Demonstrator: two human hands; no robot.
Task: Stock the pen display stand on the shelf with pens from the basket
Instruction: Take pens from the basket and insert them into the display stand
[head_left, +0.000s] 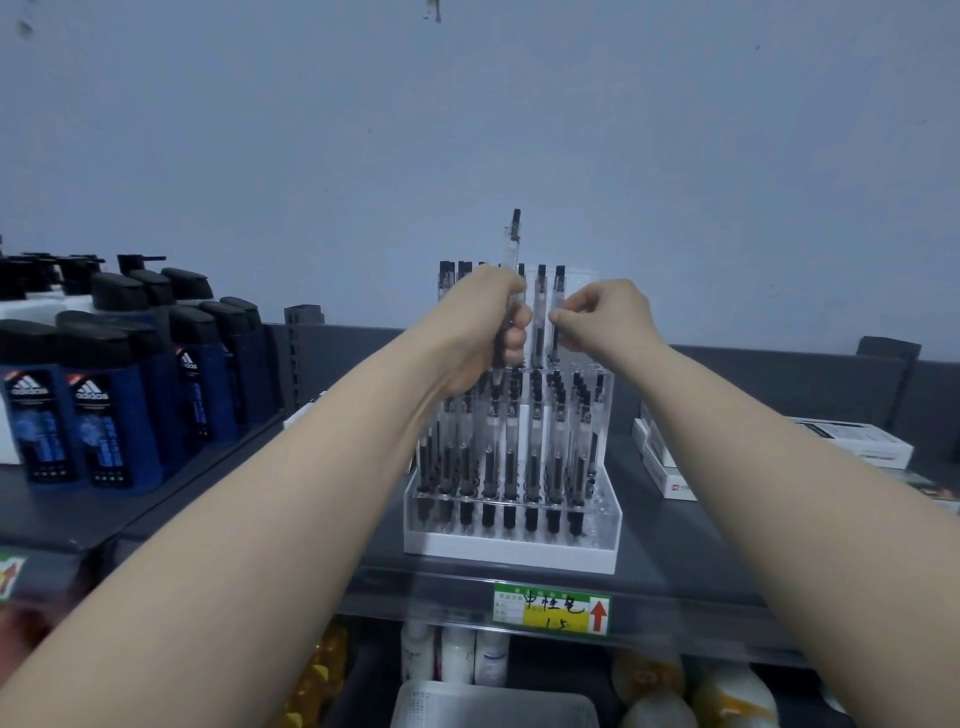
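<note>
Left hand (480, 332) is fisted round a clear pen (511, 249) with a black top, upright over the stand (514, 553). Right hand (602, 317) pinches another clear pen (557, 304) in the back row. Stand's see-through acrylic on a white base, stepped rows of black-and-clear pens (488, 467), on the dark grey shelf (675, 535). Blue bottles (111, 415) at left say adidas, black caps. Green-yellow tag (551, 609) on the shelf edge has handwritten 1.5 and a red arrow. White perforated basket (493, 706) sits below.

left hand (480, 332) grips raised pen (511, 249) | right hand (608, 317) pinches back-row pen (559, 288) in stand (511, 553)
</note>
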